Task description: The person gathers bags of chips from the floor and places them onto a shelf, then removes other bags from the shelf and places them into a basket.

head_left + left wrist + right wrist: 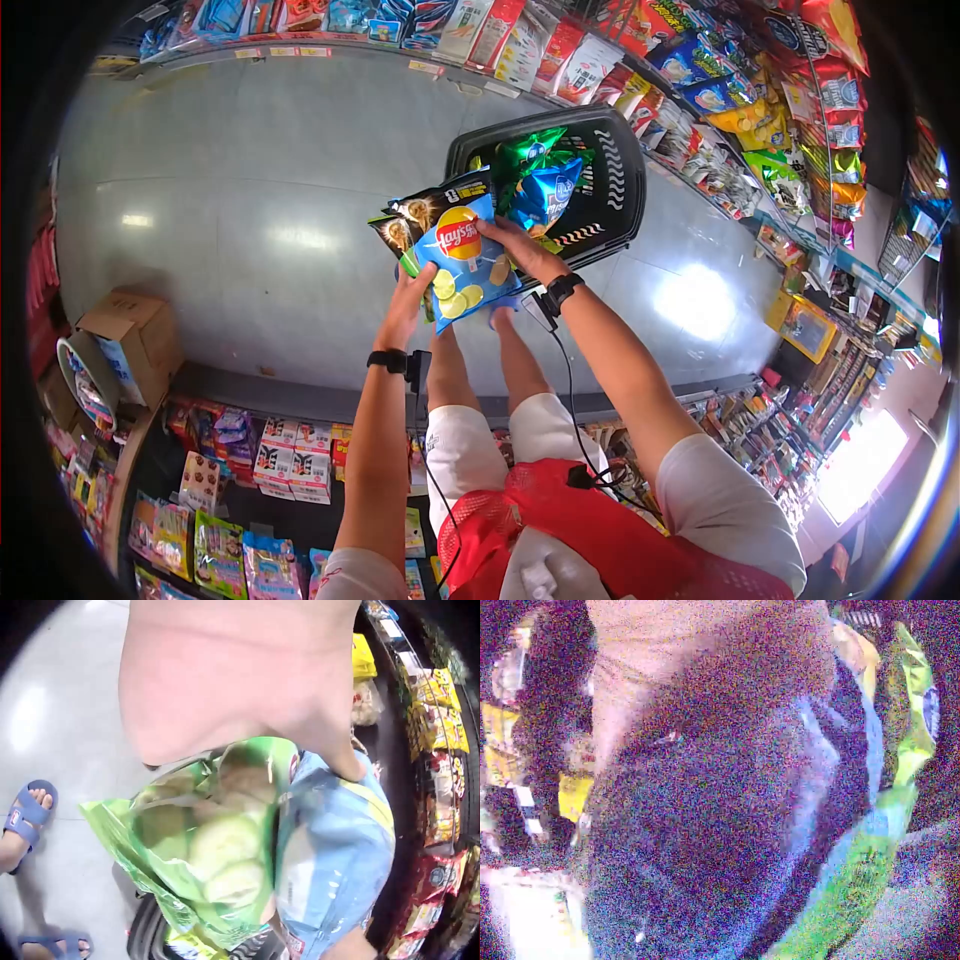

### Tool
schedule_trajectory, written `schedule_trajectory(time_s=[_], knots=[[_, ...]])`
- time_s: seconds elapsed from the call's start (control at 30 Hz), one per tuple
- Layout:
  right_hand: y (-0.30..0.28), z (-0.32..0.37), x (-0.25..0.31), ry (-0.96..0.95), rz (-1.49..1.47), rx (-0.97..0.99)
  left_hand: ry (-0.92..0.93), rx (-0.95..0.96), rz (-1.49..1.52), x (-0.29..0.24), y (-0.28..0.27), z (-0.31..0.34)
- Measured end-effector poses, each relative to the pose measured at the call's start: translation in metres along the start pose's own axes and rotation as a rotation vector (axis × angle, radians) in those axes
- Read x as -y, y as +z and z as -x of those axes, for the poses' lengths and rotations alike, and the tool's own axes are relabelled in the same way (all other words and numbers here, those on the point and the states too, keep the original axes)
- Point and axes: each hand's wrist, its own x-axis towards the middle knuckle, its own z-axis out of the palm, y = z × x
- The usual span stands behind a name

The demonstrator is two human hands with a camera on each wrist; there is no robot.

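Both hands hold a blue Lay's chip bag [470, 270] in front of the body. The left hand [405, 302] grips its left side, thumb on the front, together with a green chip bag [225, 859] that has pale green slices printed on it. At the bag's upper right, the right hand [528, 250] grips the blue bag with fingers over its front. A black bag with brown pictures [425, 208] shows behind the blue one. Beyond them is a black shopping basket [622, 190] with a shiny green bag [530, 150] and a shiny blue bag [545, 197] inside. Grainy noise blurs the right wrist view.
Shelves of snack bags [720, 90] curve along the far side and right. Nearer the body runs a low shelf with packets [220, 550]. A cardboard box [140, 335] stands at left on the grey floor [250, 150]. Cables [570, 375] hang from the wrists.
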Motion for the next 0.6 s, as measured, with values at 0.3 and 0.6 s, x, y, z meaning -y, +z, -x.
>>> schedule_trajectory(time_s=[0.3, 0.6], knots=[[0.034, 0.058, 0.0, -0.07, -0.233, 0.066, 0.009, 0.12, -0.049, -0.03, 0.03, 0.061], [0.08, 0.201, 0.031, -0.173, -0.3, 0.263, 0.089, 0.198, -0.304, -0.099, 0.098, 0.207]])
